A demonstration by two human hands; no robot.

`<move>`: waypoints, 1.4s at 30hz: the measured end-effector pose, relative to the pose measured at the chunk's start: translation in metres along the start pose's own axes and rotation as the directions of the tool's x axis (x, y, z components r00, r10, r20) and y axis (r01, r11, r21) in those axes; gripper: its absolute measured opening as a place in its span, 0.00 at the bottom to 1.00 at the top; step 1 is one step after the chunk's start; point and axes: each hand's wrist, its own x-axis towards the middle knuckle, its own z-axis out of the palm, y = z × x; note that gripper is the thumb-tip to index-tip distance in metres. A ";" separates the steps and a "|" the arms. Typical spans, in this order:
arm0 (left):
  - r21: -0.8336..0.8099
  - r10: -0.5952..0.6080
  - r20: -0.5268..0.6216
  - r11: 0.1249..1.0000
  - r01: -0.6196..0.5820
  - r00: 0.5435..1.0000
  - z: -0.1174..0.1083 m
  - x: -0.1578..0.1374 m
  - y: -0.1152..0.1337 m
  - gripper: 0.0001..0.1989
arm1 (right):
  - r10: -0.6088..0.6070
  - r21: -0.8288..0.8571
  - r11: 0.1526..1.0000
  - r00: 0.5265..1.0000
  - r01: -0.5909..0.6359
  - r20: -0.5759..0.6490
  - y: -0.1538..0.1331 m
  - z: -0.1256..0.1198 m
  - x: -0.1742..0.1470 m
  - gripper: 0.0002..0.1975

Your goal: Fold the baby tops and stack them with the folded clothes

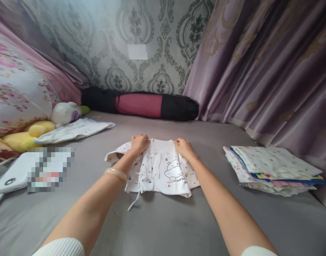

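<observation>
A small white baby shirt (168,163) with tie strings and a printed cartoon animal lies spread on the grey bedsheet, its neckline away from me. At its left shoulder, my left hand (139,144) has its fingers closed on the fabric. The left sleeve sticks out beyond my wrist, which wears a pale bangle (116,174). My right hand (184,147) pinches the cloth at the right shoulder. The right sleeve lies partly under my right forearm and hangs down along the shirt's side. White tie strings (134,201) trail past the lower hem.
A stack of folded baby clothes (280,165) sits at the right. On the left are a white cloth (77,129), plush toys (65,113), a white device (15,174) and a floral pillow (19,81). A black and maroon roll (138,105) lies along the wall.
</observation>
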 end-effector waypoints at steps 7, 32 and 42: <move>0.049 -0.054 0.029 0.997 0.053 0.998 -0.030 -0.023 -0.013 0.18 | 0.071 0.189 0.979 0.997 -0.072 0.013 0.023 -0.018 -0.020 0.20; -0.594 -0.590 -0.164 0.699 0.398 0.790 -0.054 -0.122 -0.080 0.23 | 0.058 0.494 0.854 0.975 -0.160 0.215 0.063 -0.030 -0.121 0.13; -0.615 -0.483 0.005 0.689 0.383 0.876 -0.060 -0.133 -0.078 0.28 | 0.096 0.660 0.732 0.985 -0.168 0.144 0.062 -0.033 -0.131 0.15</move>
